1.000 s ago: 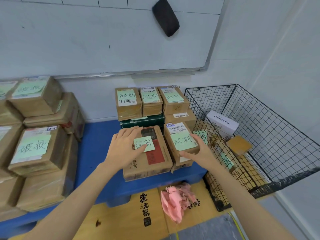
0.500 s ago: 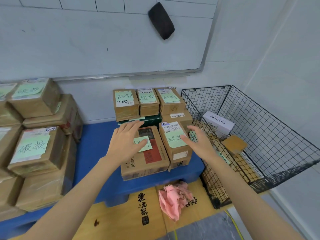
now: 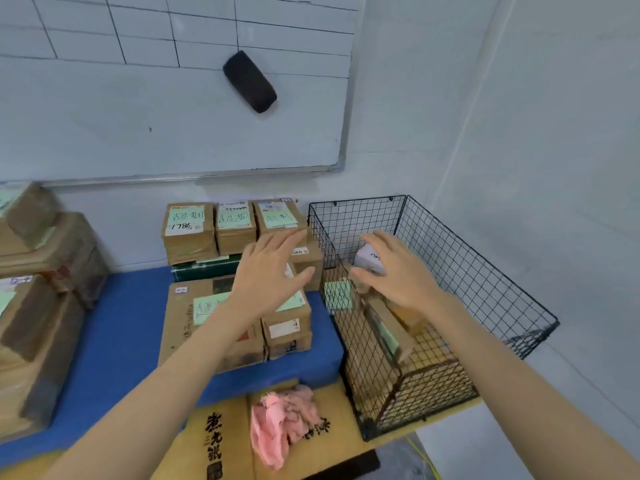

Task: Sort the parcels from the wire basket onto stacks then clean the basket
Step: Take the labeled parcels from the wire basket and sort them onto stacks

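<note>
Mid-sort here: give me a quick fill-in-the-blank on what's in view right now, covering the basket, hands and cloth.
1. The right hand hovers over the wire basket near a ____ box.
2. The crumpled cloth lying in front of the blue platform is ____.
3. The eraser on the whiteboard is ____.
4. The left hand, above the stacked parcels, holds ____.
Missing words: white; pink; black; nothing.

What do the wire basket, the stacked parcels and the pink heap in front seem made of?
Wire basket: thin metal rod, matt black coating, welded into an open grid. Parcels: brown cardboard, apparently wrapped in clear tape, given the slight sheen; pale green paper notes on top. Pink cloth: soft fabric, crumpled in loose folds, probably a rag.
</note>
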Tool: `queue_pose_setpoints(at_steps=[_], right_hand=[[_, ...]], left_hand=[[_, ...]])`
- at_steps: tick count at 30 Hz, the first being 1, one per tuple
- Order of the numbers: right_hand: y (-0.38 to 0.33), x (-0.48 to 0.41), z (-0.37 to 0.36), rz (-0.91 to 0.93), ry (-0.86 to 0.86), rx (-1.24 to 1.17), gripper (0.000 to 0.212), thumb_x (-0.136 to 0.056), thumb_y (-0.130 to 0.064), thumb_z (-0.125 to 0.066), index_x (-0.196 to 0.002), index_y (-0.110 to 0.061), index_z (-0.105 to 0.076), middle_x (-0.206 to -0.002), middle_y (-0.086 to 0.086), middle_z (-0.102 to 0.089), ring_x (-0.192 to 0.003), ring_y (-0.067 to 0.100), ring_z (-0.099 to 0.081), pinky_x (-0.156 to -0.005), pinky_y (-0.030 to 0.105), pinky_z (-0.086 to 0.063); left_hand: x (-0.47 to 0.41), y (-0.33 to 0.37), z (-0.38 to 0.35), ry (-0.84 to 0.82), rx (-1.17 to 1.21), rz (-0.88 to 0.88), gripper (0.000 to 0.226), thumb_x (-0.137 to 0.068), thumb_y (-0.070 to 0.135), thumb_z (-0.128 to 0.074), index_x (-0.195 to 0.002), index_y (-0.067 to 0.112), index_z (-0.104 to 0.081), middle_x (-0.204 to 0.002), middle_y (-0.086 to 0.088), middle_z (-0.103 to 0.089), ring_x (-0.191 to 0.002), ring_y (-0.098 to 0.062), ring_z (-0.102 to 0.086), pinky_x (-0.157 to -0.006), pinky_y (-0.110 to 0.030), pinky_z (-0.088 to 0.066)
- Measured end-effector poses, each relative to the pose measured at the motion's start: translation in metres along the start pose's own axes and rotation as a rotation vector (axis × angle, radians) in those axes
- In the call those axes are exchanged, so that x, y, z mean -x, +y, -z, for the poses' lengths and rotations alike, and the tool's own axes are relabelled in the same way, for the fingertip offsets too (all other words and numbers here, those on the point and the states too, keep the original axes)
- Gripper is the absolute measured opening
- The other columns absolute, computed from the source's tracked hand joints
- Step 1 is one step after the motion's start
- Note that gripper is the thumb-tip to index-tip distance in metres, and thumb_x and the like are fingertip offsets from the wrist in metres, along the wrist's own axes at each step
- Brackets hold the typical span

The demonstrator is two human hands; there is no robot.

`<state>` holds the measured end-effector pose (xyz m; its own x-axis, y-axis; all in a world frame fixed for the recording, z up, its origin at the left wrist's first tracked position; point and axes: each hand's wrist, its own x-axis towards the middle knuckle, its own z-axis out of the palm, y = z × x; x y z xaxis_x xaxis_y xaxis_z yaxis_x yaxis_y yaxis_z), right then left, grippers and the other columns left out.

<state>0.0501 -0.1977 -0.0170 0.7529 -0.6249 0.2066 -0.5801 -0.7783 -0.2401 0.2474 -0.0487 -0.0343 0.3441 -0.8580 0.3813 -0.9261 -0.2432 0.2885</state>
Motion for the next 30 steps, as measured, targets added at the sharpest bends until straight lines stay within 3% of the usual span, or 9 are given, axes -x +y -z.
queue_pose_setpoints(at_steps=[10, 14, 21, 25, 30], right_hand=[[0.144, 0.018, 0.056, 0.017, -0.092, -0.016, 0.075, -0.094, -0.052, -0.055, -0.156, -0.025, -0.022, -0.163, 0.003, -0.020, -0.149, 0.024, -0.022, -0.119, 0.049, -0.027], [0.180, 0.011, 0.050, 0.012, -0.172, -0.062, 0.077, -0.093, -0.047, -0.061, -0.156, -0.023, -0.023, -0.161, 0.005, -0.024, -0.147, 0.026, -0.023, -0.115, 0.048, -0.029], [0.229, -0.028, 0.002, -0.049, -0.364, -0.176, 0.088, -0.085, -0.043, -0.073, -0.155, -0.023, -0.024, -0.156, 0.008, -0.034, -0.140, 0.026, -0.034, -0.111, 0.047, -0.036], [0.265, -0.039, -0.034, -0.098, -0.479, -0.154, 0.092, -0.084, -0.044, -0.073, -0.156, -0.024, -0.020, -0.160, 0.009, -0.026, -0.143, 0.028, -0.032, -0.114, 0.049, -0.035], [0.304, -0.050, -0.070, -0.164, -0.569, -0.115, 0.098, -0.081, -0.037, -0.077, -0.157, -0.025, -0.016, -0.161, 0.011, -0.023, -0.143, 0.033, -0.033, -0.111, 0.049, -0.035]], left_hand=[[-0.054, 0.144, -0.059, 0.036, 0.033, 0.036, 0.083, -0.078, 0.069, -0.026, -0.148, 0.027, -0.039, -0.153, 0.005, -0.041, -0.139, -0.020, -0.035, -0.108, -0.040, -0.030], [-0.075, 0.174, -0.087, -0.036, 0.054, 0.075, 0.071, -0.087, 0.060, -0.045, -0.149, 0.026, -0.038, -0.154, 0.003, -0.040, -0.140, -0.022, -0.035, -0.110, -0.044, -0.030], [-0.119, 0.183, -0.152, -0.225, 0.069, 0.148, 0.069, -0.091, 0.050, -0.057, -0.151, 0.026, -0.033, -0.151, -0.001, -0.042, -0.136, -0.026, -0.040, -0.107, -0.044, -0.033], [-0.147, 0.170, -0.198, -0.383, 0.008, 0.135, 0.074, -0.090, 0.052, -0.057, -0.153, 0.027, -0.028, -0.155, -0.003, -0.038, -0.138, -0.028, -0.038, -0.111, -0.046, -0.031], [-0.163, 0.150, -0.254, -0.458, 0.023, 0.131, 0.077, -0.084, 0.057, -0.062, -0.150, 0.029, -0.033, -0.151, -0.003, -0.044, -0.135, -0.027, -0.041, -0.110, -0.048, -0.035]])
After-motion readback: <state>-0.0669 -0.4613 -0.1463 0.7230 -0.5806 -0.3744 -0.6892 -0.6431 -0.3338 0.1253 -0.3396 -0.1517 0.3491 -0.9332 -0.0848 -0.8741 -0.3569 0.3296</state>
